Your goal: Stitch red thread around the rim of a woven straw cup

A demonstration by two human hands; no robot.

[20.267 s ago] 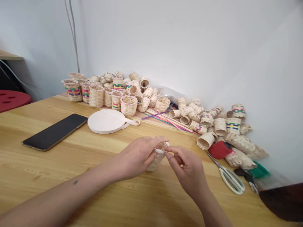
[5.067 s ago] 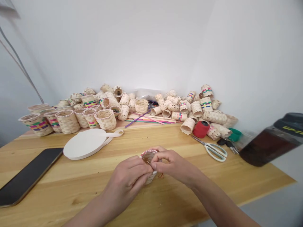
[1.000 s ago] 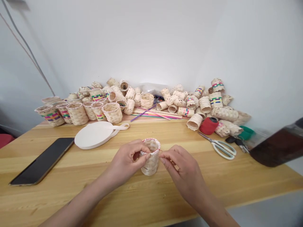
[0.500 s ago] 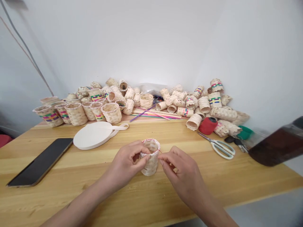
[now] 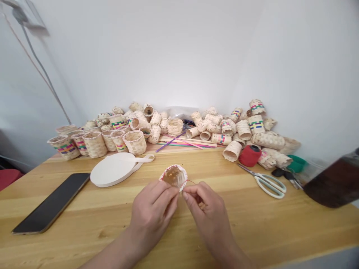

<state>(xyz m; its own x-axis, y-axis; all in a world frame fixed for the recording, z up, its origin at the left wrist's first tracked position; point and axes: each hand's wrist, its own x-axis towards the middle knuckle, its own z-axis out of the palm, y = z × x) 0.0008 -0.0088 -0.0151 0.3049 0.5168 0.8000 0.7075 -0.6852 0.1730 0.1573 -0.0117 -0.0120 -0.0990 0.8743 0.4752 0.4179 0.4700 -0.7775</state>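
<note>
Head view: the small woven basket (image 5: 171, 175) was situated directly ahead of the hands, between the fingertips, with its mouth tilted toward the wearer. The left hand (image 5: 154, 207) gripped its near wall and rim. The right hand (image 5: 206, 209) had thumb and forefinger pinched together at the near right edge of the rim, on a thin red thread (image 5: 191, 181) that ran from there; the thread's end was hidden. The hands masked the basket's base, so I could not tell whether it touched the table (image 5: 260, 231).

Left of the left hand lay a black phone (image 5: 52, 203); ahead of it, a flat white roll (image 5: 113, 170). Beyond both hands, finished-rim baskets (image 5: 95, 144) stood left, coloured strips (image 5: 187, 144) lay centrally, and a heap of unrimmed baskets (image 5: 213, 123) bordered the wall. Beyond the right hand were scissors (image 5: 266, 183), a red spool (image 5: 250, 155) and a dark bottle (image 5: 332, 183).
</note>
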